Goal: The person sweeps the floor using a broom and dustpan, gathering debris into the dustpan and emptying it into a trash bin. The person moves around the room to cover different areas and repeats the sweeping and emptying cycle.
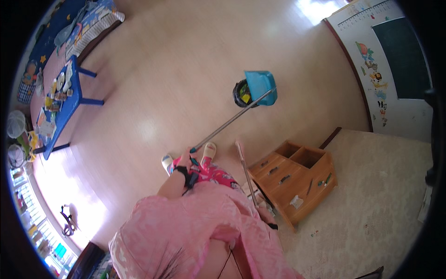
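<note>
My left hand [186, 159] grips the upper end of a long metal handle. At its far end is a blue dustpan [263, 87], tipped up over the side of a waste bin [239, 99] lined with a black bag. Yellow and green rubbish [245, 96] shows in the bin. Low at my right side, my right hand [265, 213] is closed around a second long pole [246, 171]. One end of that pole points forward over the floor; the other is hidden by my hand and pink clothing.
A wooden drawer cabinet [278, 183] with small items on it stands close by my right. At the left are a cluttered blue table [75, 94] and a bed [94, 31]. A wall with a chalkboard [404, 57] rises at the right. A dark object [68, 221] lies left on the floor.
</note>
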Demonstrator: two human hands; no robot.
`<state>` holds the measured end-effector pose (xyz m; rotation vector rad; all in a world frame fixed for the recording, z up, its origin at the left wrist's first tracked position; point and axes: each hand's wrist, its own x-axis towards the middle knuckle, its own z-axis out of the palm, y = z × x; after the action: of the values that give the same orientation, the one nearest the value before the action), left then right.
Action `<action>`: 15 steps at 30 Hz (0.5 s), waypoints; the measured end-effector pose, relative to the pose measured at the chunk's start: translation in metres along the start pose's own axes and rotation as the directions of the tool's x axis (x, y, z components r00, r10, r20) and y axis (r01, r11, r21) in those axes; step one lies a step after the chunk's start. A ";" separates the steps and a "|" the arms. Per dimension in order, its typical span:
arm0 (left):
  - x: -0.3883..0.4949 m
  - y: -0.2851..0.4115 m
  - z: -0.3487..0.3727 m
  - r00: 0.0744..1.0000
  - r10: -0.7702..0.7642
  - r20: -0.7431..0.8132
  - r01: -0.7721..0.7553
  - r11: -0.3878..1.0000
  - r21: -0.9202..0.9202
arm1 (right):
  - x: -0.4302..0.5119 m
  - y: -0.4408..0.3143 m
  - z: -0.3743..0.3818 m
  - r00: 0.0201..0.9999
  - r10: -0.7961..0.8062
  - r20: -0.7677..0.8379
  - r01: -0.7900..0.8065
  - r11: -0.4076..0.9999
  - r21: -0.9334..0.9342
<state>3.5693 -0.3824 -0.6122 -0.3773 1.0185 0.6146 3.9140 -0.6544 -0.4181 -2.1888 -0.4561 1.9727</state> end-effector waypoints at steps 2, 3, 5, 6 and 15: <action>-0.001 0.005 -0.002 1.000 -0.013 0.017 0.015 0.994 -0.111 | -0.001 -0.005 0.000 0.999 -0.034 0.024 0.037 0.992 -0.117; 0.000 0.007 -0.002 0.986 -0.069 0.150 0.099 0.974 -0.205 | -0.002 -0.010 -0.001 0.999 0.032 -0.013 -0.032 0.999 -0.039; 0.000 0.013 -0.001 0.999 -0.018 0.034 0.022 0.993 -0.112 | -0.006 -0.021 -0.001 0.995 0.043 0.085 -0.040 0.999 -0.035; -0.003 0.013 -0.001 0.998 0.050 -0.046 -0.052 0.998 -0.038 | -0.009 -0.026 -0.001 0.994 0.084 0.067 -0.084 0.996 -0.003; 0.024 -0.023 0.087 0.997 0.073 -0.039 -0.082 0.948 -0.306 | -0.020 -0.041 0.000 0.995 0.025 0.092 -0.041 0.983 0.177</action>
<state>3.6515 -0.3446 -0.5905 -0.6235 0.9673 0.8456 3.9077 -0.6226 -0.3863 -2.0186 -0.2435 2.0484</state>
